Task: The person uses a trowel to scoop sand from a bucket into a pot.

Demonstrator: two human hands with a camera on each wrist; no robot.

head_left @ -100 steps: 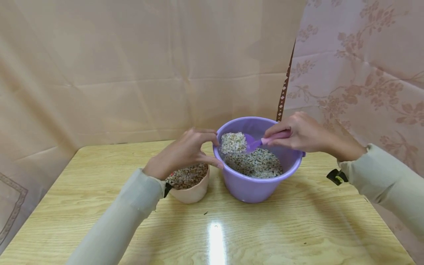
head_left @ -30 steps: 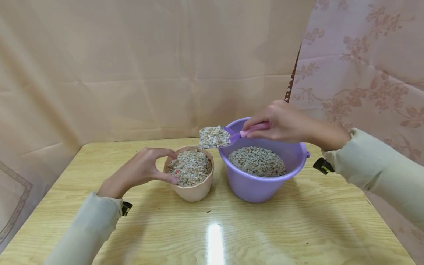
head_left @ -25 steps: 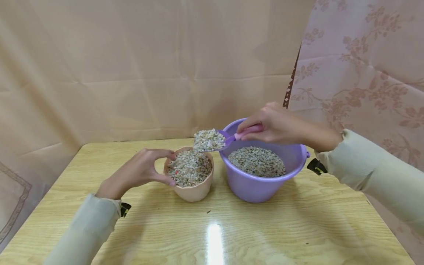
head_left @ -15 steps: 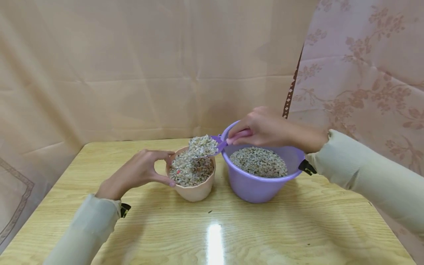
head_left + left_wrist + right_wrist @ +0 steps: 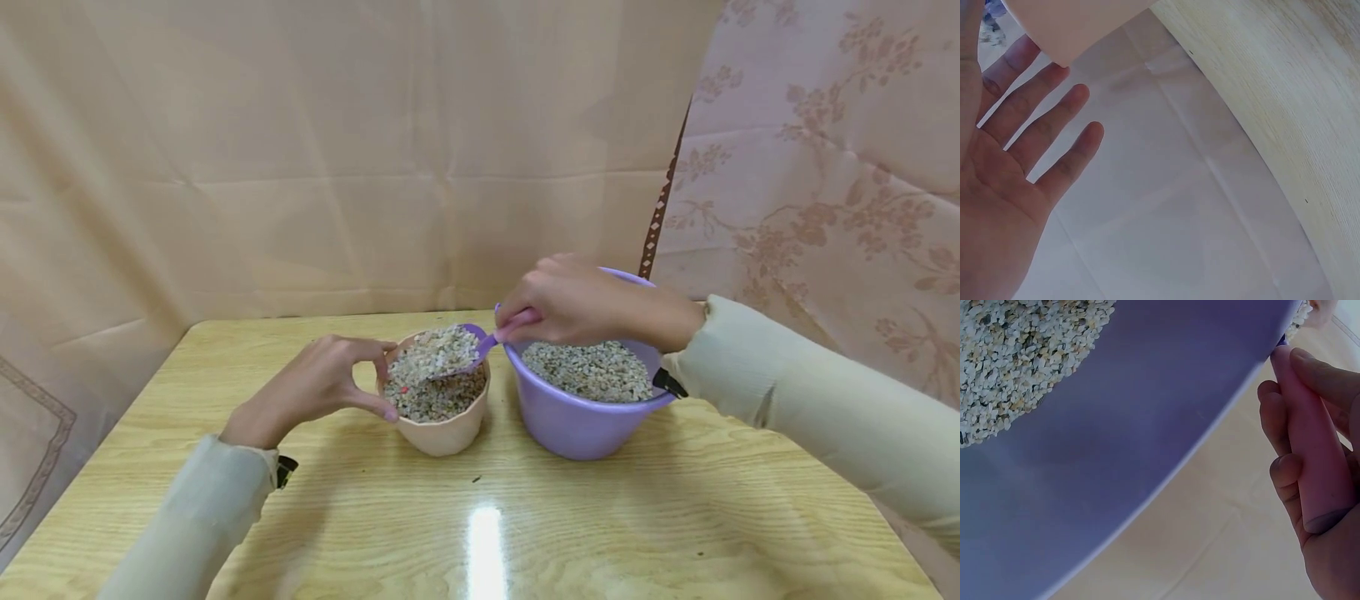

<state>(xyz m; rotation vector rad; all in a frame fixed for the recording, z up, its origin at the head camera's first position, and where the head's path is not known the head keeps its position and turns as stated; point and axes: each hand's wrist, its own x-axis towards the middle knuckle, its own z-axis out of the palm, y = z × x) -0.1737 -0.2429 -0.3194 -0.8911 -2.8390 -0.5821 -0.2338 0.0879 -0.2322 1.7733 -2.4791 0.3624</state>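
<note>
My right hand [image 5: 573, 304] grips the pink handle [image 5: 1313, 437] of a trowel, fingers wrapped round it. The trowel's purple blade [image 5: 474, 333], loaded with pale gravel [image 5: 438, 346], tilts down over the peach plant pot [image 5: 442, 437]. Gravel partly fills this pot, with a small red bit at its left side. At the pot's left rim, my left hand [image 5: 307, 383] touches with thumb and index finger. The left wrist view shows its fingers [image 5: 1054, 125] spread and nearly straight, some at the pot's wall. Beneath my right forearm stands a purple bucket [image 5: 573, 429] with more gravel inside.
Pot and bucket stand side by side on a wood-grain table [image 5: 375, 533]. A beige curtain [image 5: 337, 167] hangs behind the table, and a flowered pink cloth [image 5: 825, 183] at the right. Dark specks lie on the tabletop.
My right hand has carried the loaded trowel left from above the bucket and lowered it into the pot's mouth, tipping the blade. My left hand earlier moved from the bucket's rim to the pot's.
</note>
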